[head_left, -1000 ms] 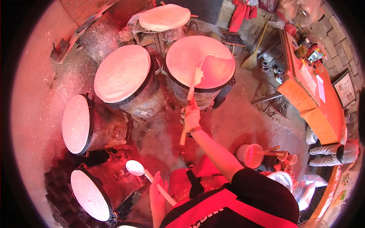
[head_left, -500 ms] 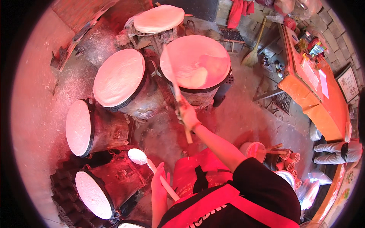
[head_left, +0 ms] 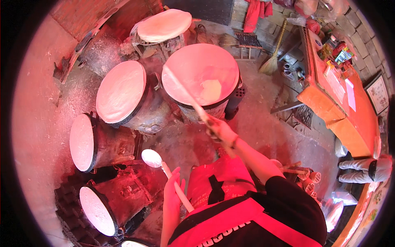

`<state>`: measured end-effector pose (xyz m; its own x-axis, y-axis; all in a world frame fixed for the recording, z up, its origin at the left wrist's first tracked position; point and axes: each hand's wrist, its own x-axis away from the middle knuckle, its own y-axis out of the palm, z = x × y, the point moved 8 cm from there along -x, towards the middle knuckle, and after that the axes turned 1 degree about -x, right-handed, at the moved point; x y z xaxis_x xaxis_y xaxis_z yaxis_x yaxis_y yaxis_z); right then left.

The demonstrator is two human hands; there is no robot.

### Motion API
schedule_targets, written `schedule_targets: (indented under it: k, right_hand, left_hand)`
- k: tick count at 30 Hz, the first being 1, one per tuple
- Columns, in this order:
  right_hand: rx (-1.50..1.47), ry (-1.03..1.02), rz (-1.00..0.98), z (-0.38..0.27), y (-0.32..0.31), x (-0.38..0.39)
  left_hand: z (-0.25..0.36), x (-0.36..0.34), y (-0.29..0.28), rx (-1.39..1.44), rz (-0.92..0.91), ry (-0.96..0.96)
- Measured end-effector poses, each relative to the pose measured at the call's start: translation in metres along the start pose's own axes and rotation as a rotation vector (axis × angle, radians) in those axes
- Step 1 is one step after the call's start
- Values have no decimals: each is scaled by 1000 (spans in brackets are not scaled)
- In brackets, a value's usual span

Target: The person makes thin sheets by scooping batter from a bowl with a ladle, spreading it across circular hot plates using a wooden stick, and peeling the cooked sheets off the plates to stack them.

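Note:
My right hand [head_left: 222, 132] is closed round a long wooden spreader stick [head_left: 185, 91]. Its far end reaches over the left side of a large round griddle [head_left: 195, 57] on a drum-shaped stove, where a pale coating covers the top and a lighter yellowish patch of batter [head_left: 211, 91] lies right of centre. Lower down, my left hand [head_left: 173, 187] grips the pale handle of a ladle [head_left: 152, 158], its white-coated bowl held up and to the left. Whether the stick's tip touches the griddle, I cannot tell.
More round griddles on drum stoves, [head_left: 121, 91] [head_left: 82, 142] [head_left: 97, 210] curve along my left. Behind stands a pale round stack [head_left: 164, 25]. To the right are an orange-covered table [head_left: 341, 111], a broom [head_left: 270, 64], perforated cylindrical briquettes [head_left: 315, 177] and another person [head_left: 362, 168].
My right hand has moved right and nearer to me, with the stick slanting more to the left. The lighter patch on the griddle looks smaller. My left hand keeps holding the ladle.

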<state>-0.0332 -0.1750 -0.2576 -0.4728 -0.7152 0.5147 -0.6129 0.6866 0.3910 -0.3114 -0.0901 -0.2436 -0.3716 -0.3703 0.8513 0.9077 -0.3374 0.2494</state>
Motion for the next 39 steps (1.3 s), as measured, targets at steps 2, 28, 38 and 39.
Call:
schedule_targets:
  k: [2,28,38,39]
  right_hand:
    - [27,22,104,-5,-60,14]
    - [250,-305,250,-110,-131,-42]
    - [122,-324,349,-70,-66,-48]
    - [56,-309,307,-76,-67,-47]
  left_hand:
    - [-5,-5,11,22,-62,15]
    - [29,20,133,-65,-120,254]
    - [50,10,133,-74,-212,252]
    - [52,10,134,-81,-241,262]
